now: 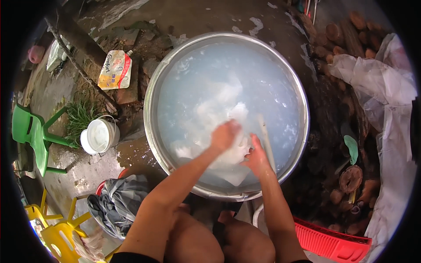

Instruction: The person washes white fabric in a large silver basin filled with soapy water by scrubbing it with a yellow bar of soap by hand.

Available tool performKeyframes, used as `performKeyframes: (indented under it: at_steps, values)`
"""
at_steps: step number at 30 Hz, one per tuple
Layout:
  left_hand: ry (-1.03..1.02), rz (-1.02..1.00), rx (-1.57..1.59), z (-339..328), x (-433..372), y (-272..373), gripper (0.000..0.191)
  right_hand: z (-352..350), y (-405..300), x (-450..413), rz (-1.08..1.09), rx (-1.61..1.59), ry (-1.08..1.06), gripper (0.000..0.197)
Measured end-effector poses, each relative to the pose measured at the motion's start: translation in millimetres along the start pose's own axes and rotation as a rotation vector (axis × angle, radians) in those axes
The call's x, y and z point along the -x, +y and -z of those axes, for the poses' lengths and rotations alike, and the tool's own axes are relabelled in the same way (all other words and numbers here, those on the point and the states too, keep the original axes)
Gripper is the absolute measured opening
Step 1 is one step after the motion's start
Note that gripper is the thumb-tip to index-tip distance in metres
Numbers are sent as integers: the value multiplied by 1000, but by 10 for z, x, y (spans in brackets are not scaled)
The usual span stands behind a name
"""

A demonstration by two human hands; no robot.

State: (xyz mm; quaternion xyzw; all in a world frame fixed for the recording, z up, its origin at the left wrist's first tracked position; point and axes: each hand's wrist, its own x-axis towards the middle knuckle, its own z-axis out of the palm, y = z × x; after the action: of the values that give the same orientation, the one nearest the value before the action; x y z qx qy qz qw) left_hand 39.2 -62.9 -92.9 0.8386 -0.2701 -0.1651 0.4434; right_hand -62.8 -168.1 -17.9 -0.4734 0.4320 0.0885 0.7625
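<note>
A wide, round metal basin [148, 108] stands before me, filled with cloudy bluish water [276, 82]. White cloth [223, 93] lies soaked in it, partly under the surface and bunched up near my hands. My left hand [227, 133], blurred, is closed on a fold of this cloth. To its right, my right hand [258, 157] has its thumb and fingers spread around the cloth's edge; whether it grips is hidden. Just beyond that hand a pale stick [265, 138] leans in the water, its lower part passing behind my wrist.
At left are a Comfort pouch [115, 70], a white bucket [100, 136], a green plastic chair [36, 134], grey clothes [120, 200] and a yellow chair [61, 238]. Cut logs [350, 179], white plastic sheeting [391, 121] and a red plastic basket [332, 241] lie at right. Wet ground surrounds the basin.
</note>
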Motion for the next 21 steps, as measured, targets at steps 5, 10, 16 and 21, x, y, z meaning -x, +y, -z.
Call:
performKeyframes:
  at_steps: [5, 10, 16, 21]
  values:
    - [-229, -298, 604, -188, 514, 1131, 14, 541, 217, -573, -75, -706, -695, 51]
    - [156, -158, -303, -114, -17, 216, 12, 33, 350, -452, 117, -376, -228, 43]
    - [316, -74, -385, 544, -39, -225, 18, 18, -50, -152, 276, 358, -295, 45]
    - [164, -4, -368, 453, 542, -145, 37, -59, -367, -974, 615, 903, 240, 50]
